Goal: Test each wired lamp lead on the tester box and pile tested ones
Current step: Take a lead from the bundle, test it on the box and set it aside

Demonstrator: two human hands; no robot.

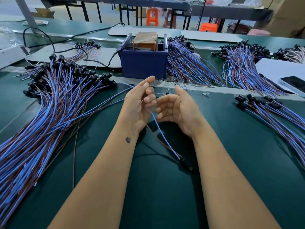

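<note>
While palms face each other over the green table, left hand with fingers curled round a single lamp lead, blue and brown wires running down from the fingers toward the body to a black socket lying on the table between the forearms. Right hand just beside the left, fingers loosely bent and holding nothing, not touching the lead as far as can be seen. Straight beyond the hands, a blue plastic tester box standing on the table, a brown taped block inside it and a black power cable leading off to the left. Small clear bulbs along the metal strip at the foot of the box. To the left, a big fanned pile of leads, black sockets at the far end. More bundles of leads right of the box, another bundle farther right, and a smaller bundle near the right edge. At the far right, a white board bearing a phone and a pen. Orange stools on the floor beyond the table.
</note>
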